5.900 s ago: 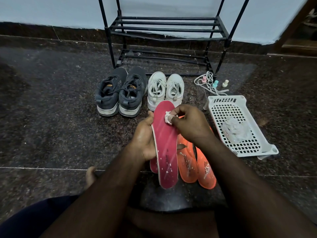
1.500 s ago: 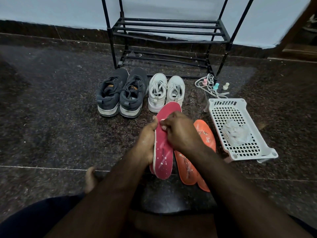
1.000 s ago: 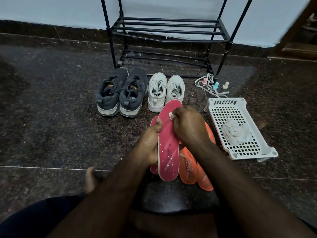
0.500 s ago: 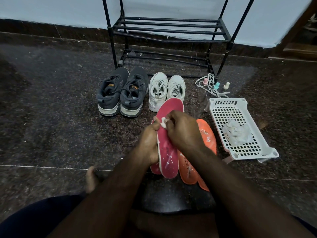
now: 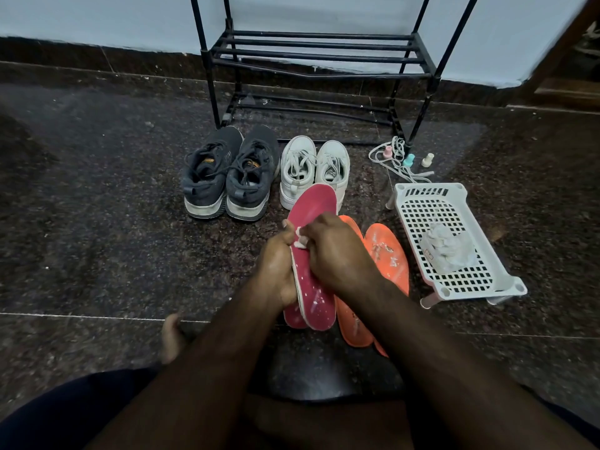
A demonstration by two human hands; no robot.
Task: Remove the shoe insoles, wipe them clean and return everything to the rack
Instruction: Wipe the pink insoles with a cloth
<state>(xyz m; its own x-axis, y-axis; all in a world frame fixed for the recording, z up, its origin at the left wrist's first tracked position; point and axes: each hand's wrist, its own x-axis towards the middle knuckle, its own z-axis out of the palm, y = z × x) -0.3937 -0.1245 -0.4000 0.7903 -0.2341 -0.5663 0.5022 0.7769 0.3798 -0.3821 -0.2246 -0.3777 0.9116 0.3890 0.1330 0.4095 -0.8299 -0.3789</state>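
On the floor before the rack (image 5: 319, 56), the left hand (image 5: 276, 264) grips the red insole (image 5: 313, 251) upright; the right hand (image 5: 337, 251) pinches a white wipe (image 5: 300, 240). Support the insole firmly; stroke lengthwise toward the speckled heel.

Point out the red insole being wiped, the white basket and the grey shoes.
red insole (image 5: 316, 206), head view, on its bare toe end above the hands.
white basket (image 5: 418, 216), head view, on the perforated floor near its far rim.
grey shoes (image 5: 227, 177), head view, between the pair's laced uppers.
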